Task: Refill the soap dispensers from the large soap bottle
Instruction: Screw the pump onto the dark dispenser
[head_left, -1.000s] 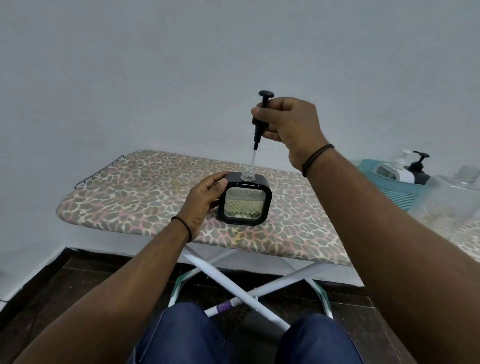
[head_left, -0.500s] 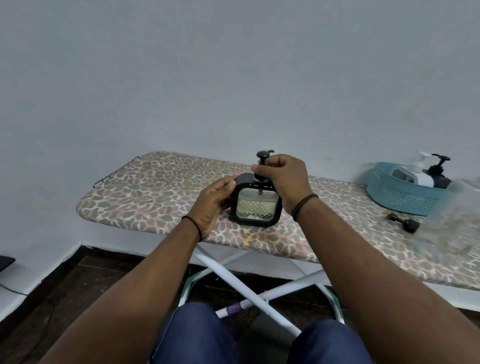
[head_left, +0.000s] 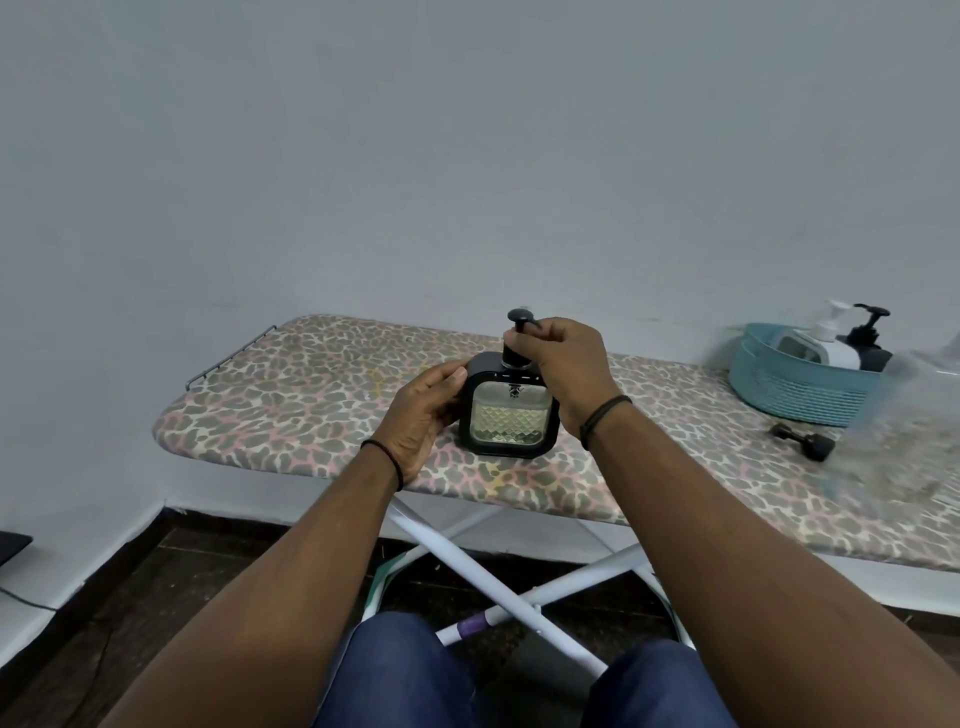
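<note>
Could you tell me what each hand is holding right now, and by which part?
Left hand grips the square dispenser's left side; right hand grips the black pump at its collar.

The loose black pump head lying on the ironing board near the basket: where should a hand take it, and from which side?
Judging by its pose, pinch the loose pump head across its thin middle stem, from above. It lies on its side on the ironing board, wider at both ends, and nothing crowds it from above; the teal basket sits just behind.
</note>
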